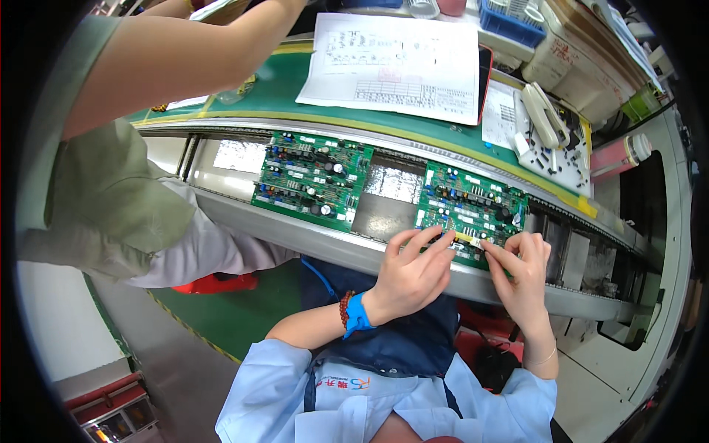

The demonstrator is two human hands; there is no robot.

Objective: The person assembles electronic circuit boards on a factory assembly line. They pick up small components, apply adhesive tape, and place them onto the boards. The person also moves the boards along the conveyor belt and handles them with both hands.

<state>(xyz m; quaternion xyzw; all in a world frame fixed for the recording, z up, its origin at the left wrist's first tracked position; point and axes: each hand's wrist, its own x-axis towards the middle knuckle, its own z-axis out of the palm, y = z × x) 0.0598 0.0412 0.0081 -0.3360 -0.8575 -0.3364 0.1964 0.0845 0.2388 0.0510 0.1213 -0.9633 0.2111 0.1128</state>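
Observation:
A green circuit board point(473, 193), crowded with small parts, lies on the conveyor rails in front of me. Over its near edge a short yellow strip point(467, 238), perhaps tape, stretches between my fingertips. My left hand point(413, 273) pinches its left end, with a blue wrist strap and brown beads at the wrist. At the other end, my right hand point(521, 275) is closed with thumb and finger together. Both hands hover close over the board's components; whether the strip touches them I cannot tell. To the left sits a second, similar circuit board point(314, 177) on the same rails.
Printed sheets point(395, 63) lie on the green bench beyond the rails. A white tray point(569, 171) with small black parts and a blue bin point(509, 18) stand at the far right. A co-worker's arm point(177, 63) reaches across at the upper left.

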